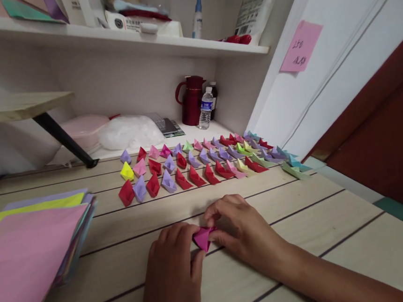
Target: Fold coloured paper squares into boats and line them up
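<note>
A small folded piece of magenta paper [202, 238] is pinched between both hands just above the wooden tabletop. My left hand [176, 261] grips its left side between thumb and fingers. On the other side, my right hand [234, 223] holds the right corner between thumb and forefinger, the fingers curled over it. Beyond the hands, rows of folded paper boats stand on the table, among them a red boat [126, 193], a lilac boat [169, 182] and a yellow boat [126, 171]. Part of the magenta paper is hidden by the fingers.
At the left lies a stack of coloured paper [36, 240], pink on top. Behind the boats are a plastic bag [131, 132], a dark red jug [192, 102] and a water bottle [205, 109]. A small raised shelf [17, 107] with black legs stands at the left.
</note>
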{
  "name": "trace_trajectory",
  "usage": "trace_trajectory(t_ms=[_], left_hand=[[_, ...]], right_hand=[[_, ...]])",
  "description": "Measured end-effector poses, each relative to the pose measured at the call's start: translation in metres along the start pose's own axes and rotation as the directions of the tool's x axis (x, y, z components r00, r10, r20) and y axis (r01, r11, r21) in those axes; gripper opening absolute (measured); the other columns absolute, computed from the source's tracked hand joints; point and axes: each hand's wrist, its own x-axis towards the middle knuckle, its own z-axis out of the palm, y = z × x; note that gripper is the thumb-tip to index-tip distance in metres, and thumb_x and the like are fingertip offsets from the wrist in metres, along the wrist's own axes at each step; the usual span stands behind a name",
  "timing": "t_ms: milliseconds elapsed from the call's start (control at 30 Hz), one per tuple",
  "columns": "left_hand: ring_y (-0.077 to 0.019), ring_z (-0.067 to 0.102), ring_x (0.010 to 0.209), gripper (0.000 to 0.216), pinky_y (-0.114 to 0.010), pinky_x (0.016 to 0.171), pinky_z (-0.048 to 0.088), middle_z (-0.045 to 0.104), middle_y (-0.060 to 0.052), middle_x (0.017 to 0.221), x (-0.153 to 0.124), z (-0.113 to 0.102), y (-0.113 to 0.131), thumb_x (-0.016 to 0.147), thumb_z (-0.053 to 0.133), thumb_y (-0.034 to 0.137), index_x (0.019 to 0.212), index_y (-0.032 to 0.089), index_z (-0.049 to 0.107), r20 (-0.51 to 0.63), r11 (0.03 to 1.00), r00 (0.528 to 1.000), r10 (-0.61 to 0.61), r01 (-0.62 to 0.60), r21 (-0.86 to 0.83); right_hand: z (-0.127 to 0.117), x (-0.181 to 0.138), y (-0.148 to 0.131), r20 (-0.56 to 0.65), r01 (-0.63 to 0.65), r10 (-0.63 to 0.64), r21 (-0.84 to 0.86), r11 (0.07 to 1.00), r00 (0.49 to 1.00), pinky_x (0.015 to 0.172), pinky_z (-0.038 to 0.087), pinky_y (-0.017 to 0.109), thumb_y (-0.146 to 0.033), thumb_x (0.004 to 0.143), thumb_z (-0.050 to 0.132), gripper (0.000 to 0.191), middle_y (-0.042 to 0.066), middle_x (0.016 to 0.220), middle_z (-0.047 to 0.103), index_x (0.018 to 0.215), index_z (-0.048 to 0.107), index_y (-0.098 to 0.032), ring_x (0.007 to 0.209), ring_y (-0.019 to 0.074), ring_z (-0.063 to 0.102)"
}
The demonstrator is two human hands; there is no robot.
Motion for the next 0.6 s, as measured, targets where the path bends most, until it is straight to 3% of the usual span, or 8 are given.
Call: trace_trajectory(t_ms=[300,600], left_hand=[[-0.0266,0.059,0.104,0.030,-0.051,0.092,0.044,0.067,-0.004,0.108,-0.001,-0.002,0.006,0.081,0.053,0.014,0.104,0.027,0.064,0.006,0.999,0.999,-0.032,0.032,-0.027],[-0.0269,0.059,0.103,0.025,-0.052,0.093,0.044,0.067,-0.005,0.105,0.001,-0.004,0.012,0.081,0.054,0.011,0.099,0.024,0.066,0.015,0.998,0.998,-0.061,0.061,0.001]], right_hand=[[0.001,0.000,0.000,-0.024,0.038,-0.038,-0.008,0.999,0.999,0.081,0.040,0.035,-0.013,0.080,0.075,0.013,0.000,0.078,0.068,0.085,0.067,-0.022,0.083,0.0195,0.057],[0.001,0.000,0.001,-0.020,0.034,-0.034,-0.027,0.999,0.999,0.081,0.040,0.035,-0.013,0.078,0.077,0.015,-0.002,0.074,0.068,0.077,0.065,-0.021,0.079,0.0186,0.059]])
